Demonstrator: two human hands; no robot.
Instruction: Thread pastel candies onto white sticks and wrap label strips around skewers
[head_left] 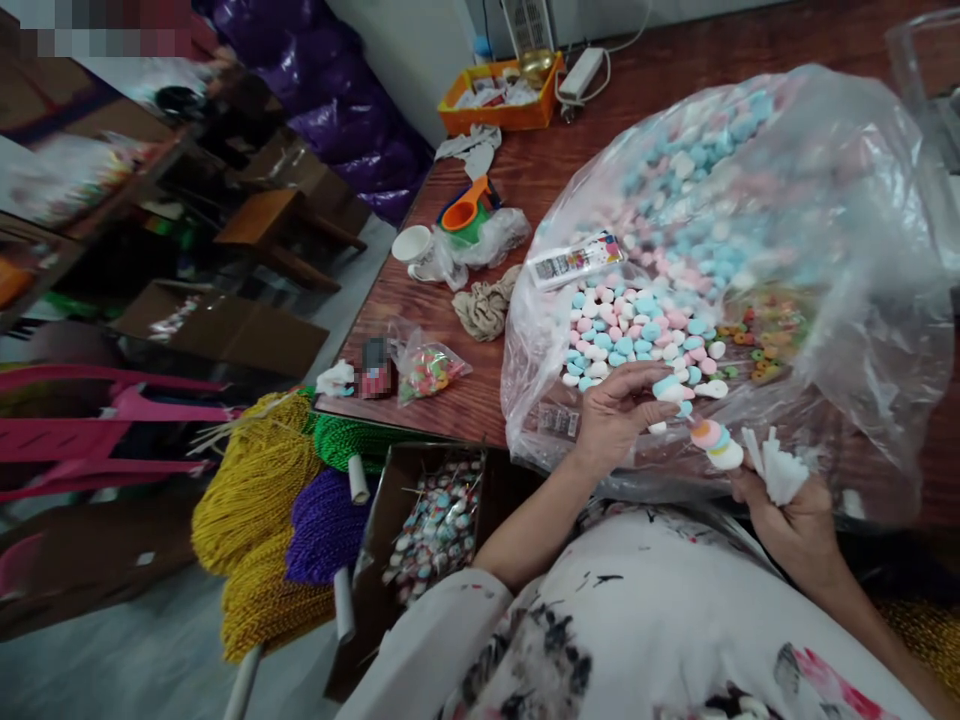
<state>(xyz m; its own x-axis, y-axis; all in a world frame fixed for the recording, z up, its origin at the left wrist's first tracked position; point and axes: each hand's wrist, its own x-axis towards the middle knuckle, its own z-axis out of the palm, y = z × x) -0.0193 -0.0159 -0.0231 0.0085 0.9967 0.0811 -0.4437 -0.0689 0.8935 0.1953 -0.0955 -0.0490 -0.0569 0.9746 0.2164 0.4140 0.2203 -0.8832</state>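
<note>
My left hand (616,418) is closed, with thumb and forefinger pinching small pastel marshmallows (670,388) in blue, pink and white. A short stack of marshmallows and coloured rings on a stick (716,443) is tilted between my hands. The fingers of my right hand (799,520) grip its lower end, along with a bunch of white sticks (780,468). Beyond both hands lies a large clear plastic bag (862,150) holding many loose marshmallows (622,325). Small coloured rings (765,335) sit inside it on the right. A printed white packet (576,262) rests on the bag.
On the wooden table (472,400) stand a white cup (412,245), an orange scoop (466,207), a bag of coloured rings (431,372) and an orange tray (499,95). Below the left edge, a cardboard box (375,520) holds wrapped sweets beside yellow cord bundles (255,480).
</note>
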